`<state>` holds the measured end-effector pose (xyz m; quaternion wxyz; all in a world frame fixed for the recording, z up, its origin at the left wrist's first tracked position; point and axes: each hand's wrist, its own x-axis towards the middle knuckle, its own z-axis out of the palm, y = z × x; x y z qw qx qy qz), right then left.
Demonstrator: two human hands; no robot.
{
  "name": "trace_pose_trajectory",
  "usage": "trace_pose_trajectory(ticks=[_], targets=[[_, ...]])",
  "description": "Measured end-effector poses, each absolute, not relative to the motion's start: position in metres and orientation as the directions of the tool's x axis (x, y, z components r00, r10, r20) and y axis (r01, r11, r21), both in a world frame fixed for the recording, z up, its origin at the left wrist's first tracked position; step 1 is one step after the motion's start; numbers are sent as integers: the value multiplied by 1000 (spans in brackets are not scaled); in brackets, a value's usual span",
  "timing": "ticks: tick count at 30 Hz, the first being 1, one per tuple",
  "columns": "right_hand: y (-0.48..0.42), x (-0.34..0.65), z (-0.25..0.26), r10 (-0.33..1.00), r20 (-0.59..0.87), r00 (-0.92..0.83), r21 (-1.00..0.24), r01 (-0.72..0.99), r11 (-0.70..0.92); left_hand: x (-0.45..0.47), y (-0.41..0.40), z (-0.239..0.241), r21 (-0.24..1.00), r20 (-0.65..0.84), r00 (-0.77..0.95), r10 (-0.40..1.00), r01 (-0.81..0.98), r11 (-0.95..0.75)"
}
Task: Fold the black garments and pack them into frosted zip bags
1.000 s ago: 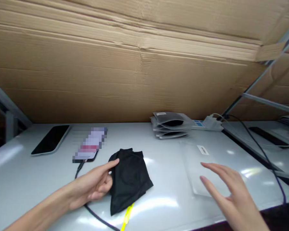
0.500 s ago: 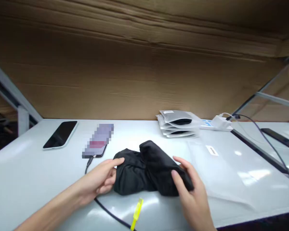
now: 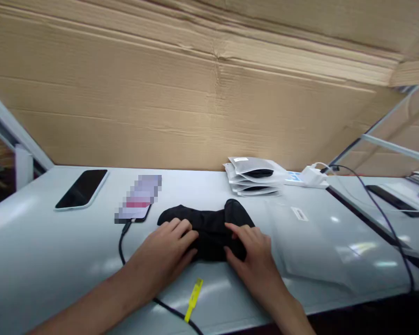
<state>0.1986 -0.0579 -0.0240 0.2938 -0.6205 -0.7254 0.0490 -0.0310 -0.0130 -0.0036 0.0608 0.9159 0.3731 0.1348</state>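
A piece of folded black fabric (image 3: 209, 221), soft and slightly shiny, lies on the white table in front of me; its exact kind does not show. My left hand (image 3: 176, 242) is over its left part, fingers curled onto the cloth and thumb near the lower edge. On the right side, my right hand (image 3: 251, 246) grips a folded portion between thumb and fingers. To the right of that hand, a clear plastic bag (image 3: 310, 246) with a white barcode label lies flat. Part of the fabric is hidden under both hands.
Several frosted bags (image 3: 254, 177) with black contents are stacked at the back. Two phones lie on the left, one dark-screened (image 3: 82, 190) and one lit (image 3: 143, 197) with a black cable (image 3: 174, 316) bearing a yellow tag (image 3: 194, 300). A white charger (image 3: 312, 176) sits at back right.
The fabric has come down flatter onto the table. My left hand has moved from its left edge to on top of it, and my right hand has shifted slightly left. The view has tilted slightly.
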Motion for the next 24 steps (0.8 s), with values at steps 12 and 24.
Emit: trace_pose_trajectory(ticks=[12, 24], targets=[[-78, 323, -16, 762, 421, 493, -564, 800, -205, -78, -16, -17, 283, 122, 690, 714, 665, -691], [-61, 262, -14, 975, 222, -17, -373, 922, 101, -64, 26, 6, 268, 128, 689, 713, 668, -694]])
